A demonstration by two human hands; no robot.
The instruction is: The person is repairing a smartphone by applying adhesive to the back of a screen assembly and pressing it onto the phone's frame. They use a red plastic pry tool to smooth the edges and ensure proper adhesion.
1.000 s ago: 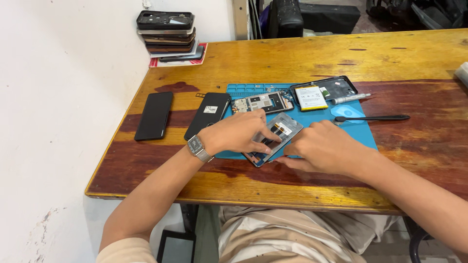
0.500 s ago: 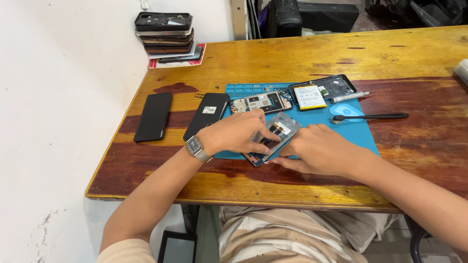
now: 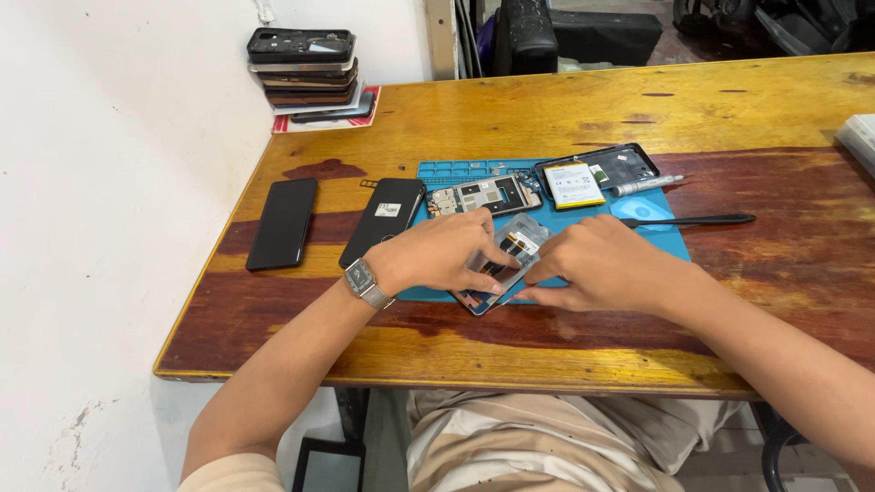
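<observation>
Since the earlier frames both hands have stayed on the work, the fingers shifting only slightly. The left hand (image 3: 437, 253), a wristwatch (image 3: 362, 277) at its wrist, and the right hand (image 3: 597, 266) close from either side on an opened phone (image 3: 507, 258) with its back removed, fingertips pinching its edges. The phone lies tilted at the near edge of a blue work mat (image 3: 670, 241), on a wooden table (image 3: 547, 109). Farther on the mat: a bare phone frame (image 3: 483, 194), and to its right a back cover holding a battery (image 3: 572, 183). Right of these lie a small white tube (image 3: 645, 186) and a black spudger (image 3: 693, 220). Left of the mat rest two dark phones (image 3: 284, 221) (image 3: 385, 215), face down. At the far left corner stands a stack of phones (image 3: 305, 73).
</observation>
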